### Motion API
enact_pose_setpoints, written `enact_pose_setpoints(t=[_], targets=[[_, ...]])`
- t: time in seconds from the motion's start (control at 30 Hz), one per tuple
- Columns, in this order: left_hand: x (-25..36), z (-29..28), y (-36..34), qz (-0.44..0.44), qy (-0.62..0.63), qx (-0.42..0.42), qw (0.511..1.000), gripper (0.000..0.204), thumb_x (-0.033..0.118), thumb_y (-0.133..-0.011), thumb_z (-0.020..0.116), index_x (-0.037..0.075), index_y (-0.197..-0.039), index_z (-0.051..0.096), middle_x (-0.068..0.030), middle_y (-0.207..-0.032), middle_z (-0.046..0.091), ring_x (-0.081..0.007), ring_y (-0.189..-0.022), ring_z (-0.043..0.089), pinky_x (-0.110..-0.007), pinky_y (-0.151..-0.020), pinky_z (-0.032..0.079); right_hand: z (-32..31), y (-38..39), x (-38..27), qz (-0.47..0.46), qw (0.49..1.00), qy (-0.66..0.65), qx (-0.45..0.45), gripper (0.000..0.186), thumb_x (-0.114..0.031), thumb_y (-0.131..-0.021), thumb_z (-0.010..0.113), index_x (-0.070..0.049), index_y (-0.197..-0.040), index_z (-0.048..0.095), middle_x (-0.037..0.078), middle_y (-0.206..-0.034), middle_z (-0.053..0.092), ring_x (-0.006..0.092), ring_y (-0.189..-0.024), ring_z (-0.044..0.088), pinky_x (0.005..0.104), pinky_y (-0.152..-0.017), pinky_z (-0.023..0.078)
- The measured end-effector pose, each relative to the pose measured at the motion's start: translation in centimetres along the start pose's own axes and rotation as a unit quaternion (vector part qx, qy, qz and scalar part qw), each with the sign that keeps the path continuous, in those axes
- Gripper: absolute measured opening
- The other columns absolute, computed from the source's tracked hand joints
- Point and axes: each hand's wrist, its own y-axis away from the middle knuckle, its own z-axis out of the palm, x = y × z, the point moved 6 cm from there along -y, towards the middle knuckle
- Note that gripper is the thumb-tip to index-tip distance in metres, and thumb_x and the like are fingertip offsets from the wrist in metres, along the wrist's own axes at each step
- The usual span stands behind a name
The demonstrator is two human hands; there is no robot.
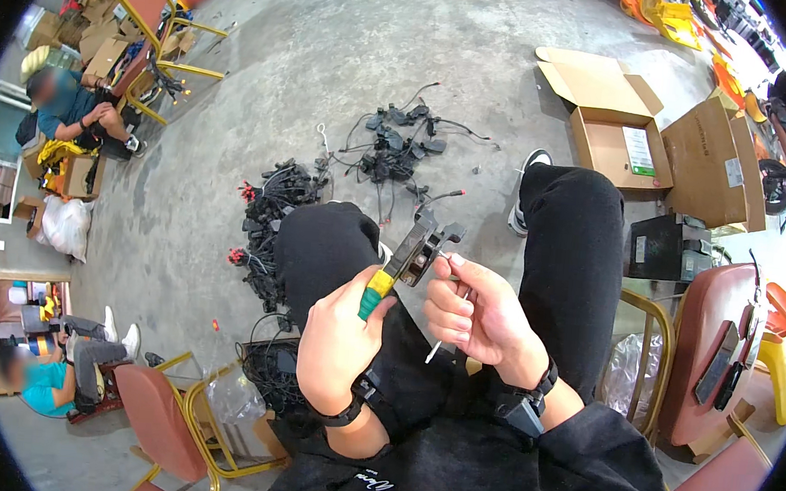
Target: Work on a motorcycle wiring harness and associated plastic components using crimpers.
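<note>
My left hand point(343, 339) is closed around the green-and-yellow handle point(373, 295) of a tool with a dark metal head point(421, 248), tilted up and to the right over my lap. My right hand point(485, 314) is closed on a thin whitish strand point(437, 343), perhaps a wire or rod, whose upper end meets the tool's head; whether it is inside the head I cannot tell. Piles of black wired parts point(278, 226), some with red connectors, lie on the floor beyond my left knee, and another cluster point(393, 138) lies farther forward.
Open cardboard boxes point(619, 148) and a black case point(669, 246) are at right, beside a chair point(712, 339) holding dark flat objects. Chairs point(154, 416) stand at left, where two seated people point(44, 388) are. Another person point(784, 102) is at far right by a wheel. The concrete floor point(346, 36) stretches ahead.
</note>
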Motion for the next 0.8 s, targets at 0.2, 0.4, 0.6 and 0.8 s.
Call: enact_pose_setpoints(t=[0.2, 0.4, 0.6, 0.8], targets=[[0.9, -0.8, 0.6, -0.026, -0.046, 0.008, 0.999, 0.044, 0.007, -0.075, 0.067, 0.006, -0.117, 0.055, -0.0228, -0.075, 0.059, -0.0374, -0.066, 0.059, -0.037, -0.06, 0.046, 0.0, 0.1, 0.6, 0.044, 0.997, -0.059, -0.026, 0.023, -0.028, -0.097, 0.034, -0.009, -0.09, 0.045, 0.001, -0.067, 0.04, 0.0113, -0.053, 0.037, 0.0239, -0.045, 0.034], [0.8, -1.3, 1.5, -0.061, -0.019, -0.01, 0.998, 0.05, -0.003, -0.073, 0.06, 0.006, -0.121, 0.051, -0.0204, -0.092, 0.061, -0.0375, -0.082, 0.06, -0.041, -0.068, 0.048, 1.2, 0.7, 1.1, 0.089, 0.986, -0.115, -0.081, 0.024, -0.029, -0.097, 0.034, -0.009, -0.093, 0.047, 0.004, -0.073, 0.044, 0.0142, -0.057, 0.042, 0.0257, -0.049, 0.037], [1.5, -1.9, 2.0, -0.023, -0.018, 0.038, 0.999, 0.036, 0.0, -0.074, 0.065, 0.003, -0.109, 0.057, -0.0185, -0.089, 0.062, -0.0368, -0.081, 0.06, -0.038, -0.071, 0.047, 1.3, 0.9, 1.4, 0.067, 0.996, -0.027, -0.05, 0.025, -0.028, -0.097, 0.034, -0.008, -0.093, 0.047, 0.006, -0.074, 0.046, 0.0189, -0.058, 0.049, 0.028, -0.048, 0.039], [0.1, -1.0, 1.2, -0.011, -0.023, 0.025, 0.999, 0.03, 0.0, -0.074, 0.064, 0.002, -0.103, 0.057, -0.0186, -0.087, 0.062, -0.0363, -0.08, 0.061, -0.037, -0.07, 0.048, 0.7, 0.3, 1.3, 0.04, 0.999, -0.011, -0.012, 0.024, -0.028, -0.097, 0.034, -0.008, -0.09, 0.046, 0.003, -0.065, 0.042, 0.0138, -0.05, 0.04, 0.0252, -0.043, 0.032]])
